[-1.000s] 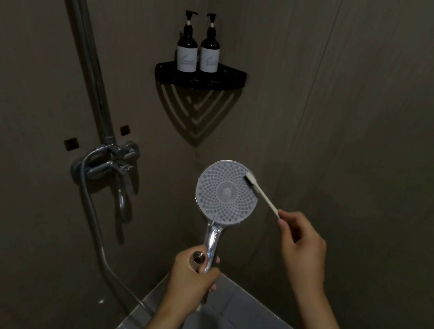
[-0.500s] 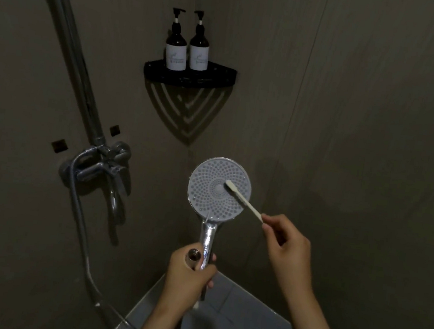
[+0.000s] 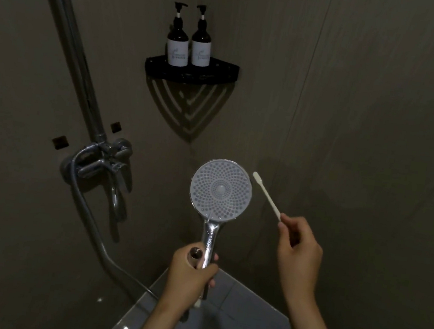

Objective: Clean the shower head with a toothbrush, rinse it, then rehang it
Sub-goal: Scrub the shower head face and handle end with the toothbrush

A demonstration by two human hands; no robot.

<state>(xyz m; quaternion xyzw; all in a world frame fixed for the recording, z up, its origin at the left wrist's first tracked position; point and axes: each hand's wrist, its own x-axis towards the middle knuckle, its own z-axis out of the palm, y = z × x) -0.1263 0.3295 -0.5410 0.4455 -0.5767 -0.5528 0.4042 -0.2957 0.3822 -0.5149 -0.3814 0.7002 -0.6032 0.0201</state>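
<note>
Gripping the chrome handle, the left hand [image 3: 192,270] holds the shower head [image 3: 220,190] upright, its nozzle face toward the camera, below the black corner shelf [image 3: 221,76]. The right hand [image 3: 299,252] pinches the white toothbrush [image 3: 266,196], its bristle end just right of the head's rim, not touching. Two pump bottles [image 3: 178,40] stand on the shelf.

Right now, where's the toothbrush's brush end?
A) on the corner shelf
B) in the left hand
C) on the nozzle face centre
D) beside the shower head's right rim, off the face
D: the toothbrush, pinched in the right hand, ends beside the shower head rim, off its nozzles.
</note>
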